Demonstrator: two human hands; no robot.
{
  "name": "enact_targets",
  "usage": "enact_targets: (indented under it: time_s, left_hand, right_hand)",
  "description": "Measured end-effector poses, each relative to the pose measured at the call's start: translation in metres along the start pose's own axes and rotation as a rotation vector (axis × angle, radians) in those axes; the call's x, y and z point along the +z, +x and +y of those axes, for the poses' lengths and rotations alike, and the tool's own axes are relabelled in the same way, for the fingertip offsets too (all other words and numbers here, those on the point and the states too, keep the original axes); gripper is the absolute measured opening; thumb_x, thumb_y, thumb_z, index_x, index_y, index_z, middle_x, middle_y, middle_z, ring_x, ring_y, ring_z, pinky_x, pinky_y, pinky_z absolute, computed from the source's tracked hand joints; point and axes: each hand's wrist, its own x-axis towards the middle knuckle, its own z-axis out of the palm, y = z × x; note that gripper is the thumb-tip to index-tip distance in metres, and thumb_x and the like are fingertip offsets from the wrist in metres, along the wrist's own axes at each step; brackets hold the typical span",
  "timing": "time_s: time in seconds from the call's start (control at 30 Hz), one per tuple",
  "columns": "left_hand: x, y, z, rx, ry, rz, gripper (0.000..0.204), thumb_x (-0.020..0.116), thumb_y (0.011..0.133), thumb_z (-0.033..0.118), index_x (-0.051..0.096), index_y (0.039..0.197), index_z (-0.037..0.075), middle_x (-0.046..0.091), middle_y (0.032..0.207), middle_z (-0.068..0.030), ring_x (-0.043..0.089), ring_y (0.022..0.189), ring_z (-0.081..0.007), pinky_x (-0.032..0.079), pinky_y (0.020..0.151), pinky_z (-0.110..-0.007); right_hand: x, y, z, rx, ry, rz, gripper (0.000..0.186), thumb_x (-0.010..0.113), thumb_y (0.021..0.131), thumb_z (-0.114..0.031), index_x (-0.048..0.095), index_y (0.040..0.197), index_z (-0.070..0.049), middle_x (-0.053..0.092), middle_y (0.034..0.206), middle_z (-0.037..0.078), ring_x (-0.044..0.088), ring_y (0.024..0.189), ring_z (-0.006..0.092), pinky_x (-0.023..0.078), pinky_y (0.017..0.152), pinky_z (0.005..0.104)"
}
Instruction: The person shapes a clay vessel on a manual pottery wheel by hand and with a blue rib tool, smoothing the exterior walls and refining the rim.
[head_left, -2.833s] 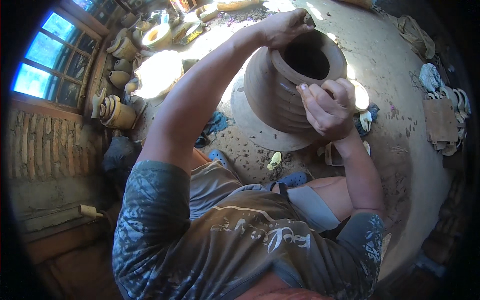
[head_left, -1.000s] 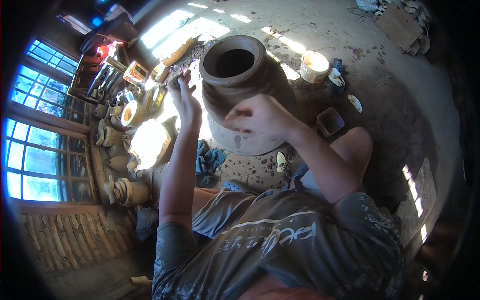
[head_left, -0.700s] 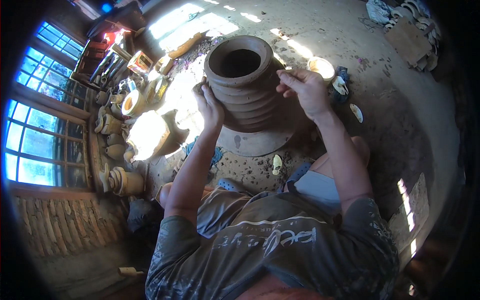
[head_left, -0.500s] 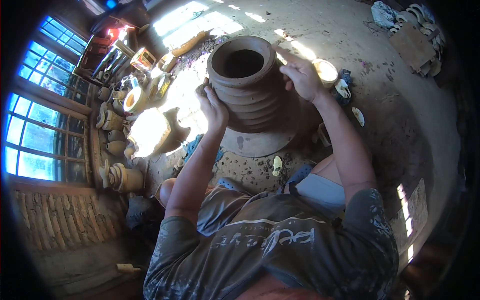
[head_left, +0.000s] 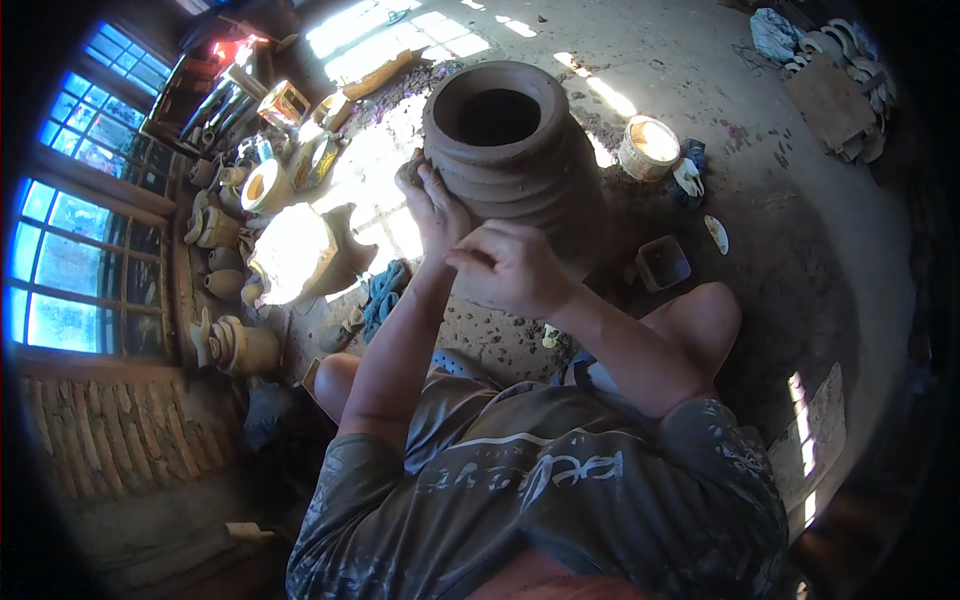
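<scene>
A large dark clay pot [head_left: 535, 185] with a thick round rim and ridged walls stands in front of me, its wide mouth at the top. My left hand [head_left: 437, 212] lies against the pot's left wall just below the rim, fingers stretched upward and dark at the tips. In front of the lower pot is my right hand [head_left: 515, 268], close to my left wrist. Its fingers are curled in and the thumb is bent; whatever they hold, if anything, is hidden. The pale disc under the pot is mostly covered by my right hand and forearm.
A white bucket [head_left: 650, 148] and a small square container [head_left: 663, 263] stand to the right. Several pots and a yellowish bowl [head_left: 268, 187] line the left by the windows. A blue cloth [head_left: 385, 298] lies near my left forearm. Boards [head_left: 828, 95] lean at far right.
My right hand has left the pot's right rim and come down and left, near my left wrist. My left hand stays on the wall. The view has shifted slightly.
</scene>
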Motion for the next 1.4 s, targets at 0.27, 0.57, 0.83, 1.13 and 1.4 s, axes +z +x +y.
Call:
enact_targets:
  time_s: [0.27, 0.57, 0.83, 1.13, 1.4]
  left_hand:
    - [-0.012, 0.033, -0.02, 0.294, 0.052, 0.015, 0.03, 0.045, 0.111, 0.021, 0.052, 0.125, -0.004, 0.068, 0.113, -0.0276, 0.067, 0.105, -0.0428, 0.051, 0.092, -0.048]
    - [0.002, 0.015, 0.012, 0.144, -0.023, 0.04, 0.029, 0.045, 0.111, 0.024, 0.047, 0.119, -0.004, 0.069, 0.107, -0.0277, 0.068, 0.099, -0.044, 0.051, 0.086, -0.048]
    - [0.012, 0.029, 0.015, -0.037, 0.005, 0.019, 0.034, 0.044, 0.109, 0.03, 0.046, 0.117, -0.004, 0.069, 0.101, -0.0336, 0.065, 0.099, -0.0536, 0.047, 0.088, -0.06]
    - [0.0, 0.043, 0.01, 0.055, -0.021, -0.048, 0.03, 0.05, 0.106, 0.028, 0.049, 0.112, -0.002, 0.07, 0.093, -0.0321, 0.066, 0.089, -0.0538, 0.05, 0.078, -0.059]
    - [-0.001, 0.051, -0.002, 0.094, -0.024, -0.079, 0.029, 0.052, 0.105, 0.028, 0.05, 0.113, 0.0, 0.069, 0.093, -0.0326, 0.064, 0.09, -0.0553, 0.049, 0.079, -0.059]
  right_hand:
    - [-0.058, -0.012, 0.016, 0.22, -0.047, 0.239, 0.012, 0.078, 0.091, -0.006, 0.076, 0.1, 0.001, 0.074, 0.089, 0.01, 0.072, 0.075, 0.0159, 0.058, 0.067, 0.0297]
    - [-0.072, -0.008, 0.023, 0.083, -0.29, 0.294, 0.013, 0.075, 0.09, -0.004, 0.075, 0.103, 0.0, 0.071, 0.093, 0.013, 0.071, 0.077, 0.0245, 0.057, 0.07, 0.034]
    - [-0.048, 0.039, -0.005, -0.272, -0.707, 0.184, 0.019, 0.083, 0.079, -0.016, 0.064, 0.075, -0.01, 0.062, 0.077, 0.005, 0.064, 0.065, 0.0265, 0.05, 0.065, 0.0378]
    - [-0.039, 0.07, 0.006, -0.421, -0.908, 0.118, 0.033, 0.087, 0.072, -0.026, 0.056, 0.066, -0.015, 0.054, 0.068, 0.002, 0.057, 0.059, 0.0248, 0.039, 0.067, 0.0396]
    - [-0.128, 0.051, 0.038, -0.305, -0.951, 0.059, 0.031, 0.089, 0.073, -0.02, 0.06, 0.07, -0.011, 0.059, 0.072, 0.006, 0.059, 0.065, 0.0278, 0.043, 0.066, 0.0397]
